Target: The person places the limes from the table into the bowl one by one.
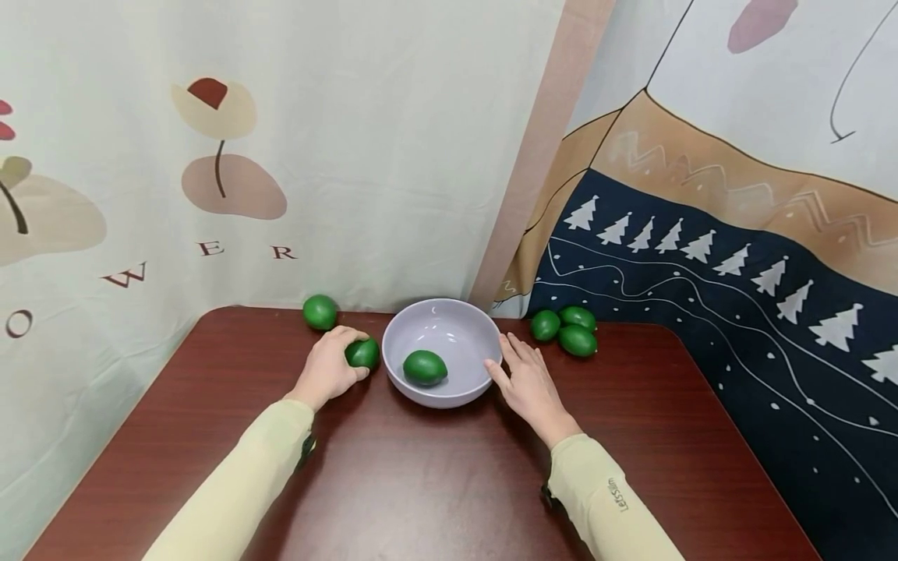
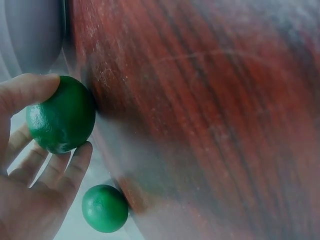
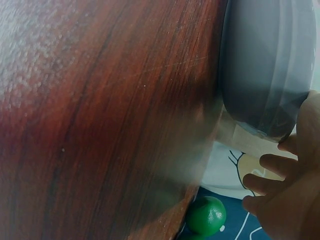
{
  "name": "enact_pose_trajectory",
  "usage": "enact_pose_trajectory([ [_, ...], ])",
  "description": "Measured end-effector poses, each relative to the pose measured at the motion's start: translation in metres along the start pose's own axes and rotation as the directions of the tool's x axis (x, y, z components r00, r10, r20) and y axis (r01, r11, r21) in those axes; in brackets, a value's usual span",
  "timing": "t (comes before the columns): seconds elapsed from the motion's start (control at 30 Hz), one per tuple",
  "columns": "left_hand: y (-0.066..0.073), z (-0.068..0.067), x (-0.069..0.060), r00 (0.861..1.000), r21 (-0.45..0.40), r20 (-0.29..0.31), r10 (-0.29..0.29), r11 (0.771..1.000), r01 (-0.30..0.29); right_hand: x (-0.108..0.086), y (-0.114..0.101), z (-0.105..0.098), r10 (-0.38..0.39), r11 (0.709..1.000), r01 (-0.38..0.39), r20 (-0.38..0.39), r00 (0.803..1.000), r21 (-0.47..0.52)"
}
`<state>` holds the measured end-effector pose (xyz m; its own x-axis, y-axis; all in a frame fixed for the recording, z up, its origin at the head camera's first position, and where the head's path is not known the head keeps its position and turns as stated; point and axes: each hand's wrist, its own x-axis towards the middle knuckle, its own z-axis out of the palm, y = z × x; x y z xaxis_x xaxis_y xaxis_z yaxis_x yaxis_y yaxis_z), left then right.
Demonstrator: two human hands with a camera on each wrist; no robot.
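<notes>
My left hand [image 1: 328, 366] holds a green lime [image 1: 361, 354] between thumb and fingers, just left of the bowl. In the left wrist view, the thumb lies on one side of this lime [image 2: 62, 115] and the fingertips on the other; it looks to be on or close to the tabletop. A pale lavender bowl [image 1: 463, 343] stands at the table's back middle, with one lime [image 1: 425, 368] lying inside. Against the bowl's right side rests my right hand [image 1: 529, 389], its fingers extended. The right wrist view shows that hand [image 3: 295, 185] beside the bowl's outer wall [image 3: 265, 65].
Another lime [image 1: 319, 312] sits at the back edge, beyond my left hand. Right of the bowl, three limes [image 1: 578, 340] lie clustered together. The dark red wooden table [image 1: 421, 483] meets printed curtains [image 1: 393, 156] at its back edge.
</notes>
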<state>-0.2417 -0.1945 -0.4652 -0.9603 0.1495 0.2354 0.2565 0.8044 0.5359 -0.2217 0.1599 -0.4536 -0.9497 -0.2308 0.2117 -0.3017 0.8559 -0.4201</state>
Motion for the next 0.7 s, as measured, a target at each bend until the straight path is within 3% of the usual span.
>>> enact_pose_trajectory([
  [0.7, 0.001, 0.001, -0.020, 0.998, -0.057, -0.068, 0.018, 0.998, -0.022, 0.002, 0.003, 0.002, 0.006, 1.000, -0.006, 0.007, 1.000, -0.008],
])
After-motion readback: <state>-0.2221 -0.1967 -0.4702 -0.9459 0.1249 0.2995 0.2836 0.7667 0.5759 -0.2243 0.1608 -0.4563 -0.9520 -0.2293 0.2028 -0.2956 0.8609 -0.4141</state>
